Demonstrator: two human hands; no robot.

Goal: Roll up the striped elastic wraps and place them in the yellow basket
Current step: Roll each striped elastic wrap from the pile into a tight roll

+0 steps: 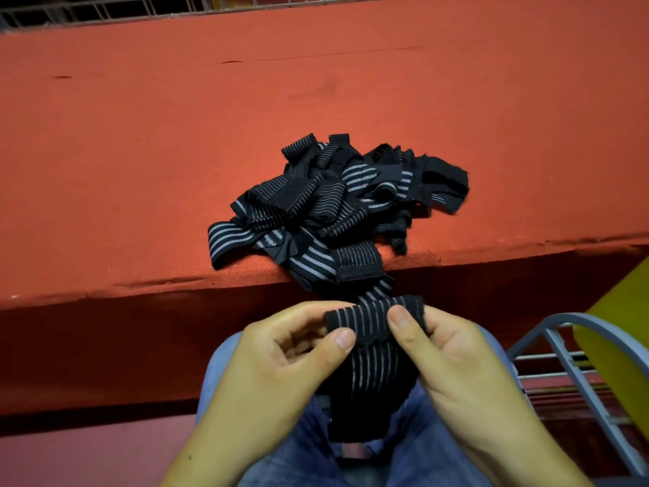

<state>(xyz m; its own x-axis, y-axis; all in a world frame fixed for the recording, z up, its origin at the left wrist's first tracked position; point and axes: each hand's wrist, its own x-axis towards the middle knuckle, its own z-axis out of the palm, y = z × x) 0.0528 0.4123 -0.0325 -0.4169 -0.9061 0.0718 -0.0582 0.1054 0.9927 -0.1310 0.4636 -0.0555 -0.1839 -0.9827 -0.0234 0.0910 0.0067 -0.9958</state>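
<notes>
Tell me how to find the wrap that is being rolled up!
Find the red table with the pile of wraps. Just below its front edge, the wrap sits between the left hand and right hand. Only this one is held.

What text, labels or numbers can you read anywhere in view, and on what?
None: no readable text anywhere in view.
Wrap held in left hand and right hand: grey stripes only, no label.
Pile on red table: stripes and plain black tabs, no print.
Yellow basket: the bit in view is blank.
</notes>
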